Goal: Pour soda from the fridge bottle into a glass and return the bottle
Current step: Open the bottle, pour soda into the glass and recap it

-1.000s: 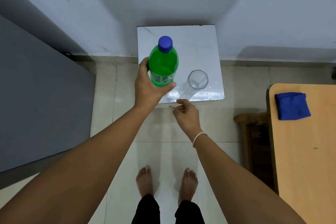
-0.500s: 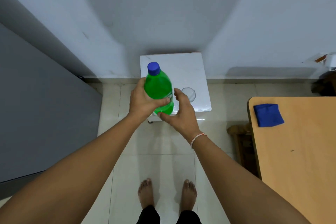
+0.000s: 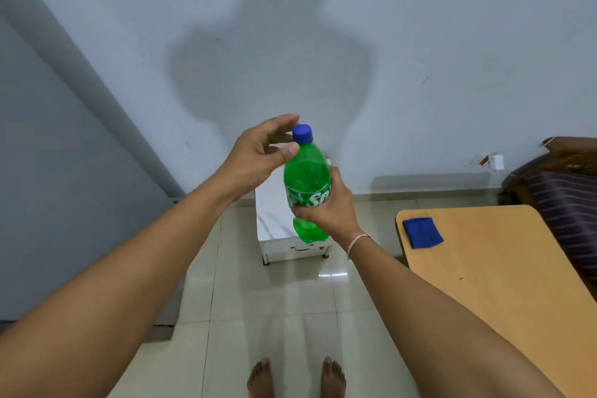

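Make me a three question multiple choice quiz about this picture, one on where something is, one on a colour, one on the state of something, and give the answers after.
1. Where is the blue cloth?
A. on the wooden table
B. on the floor
C. on the white stand

2. What colour is the bottle's cap?
A. green
B. blue
C. white

3. What is the state of the bottle?
A. lying on the floor
B. open and pouring
C. capped, held upright

Answers:
1 A, the cloth lies near the table's corner.
2 B, a blue cap tops the green bottle.
3 C, the right hand grips its label, the left hand reaches at the cap.
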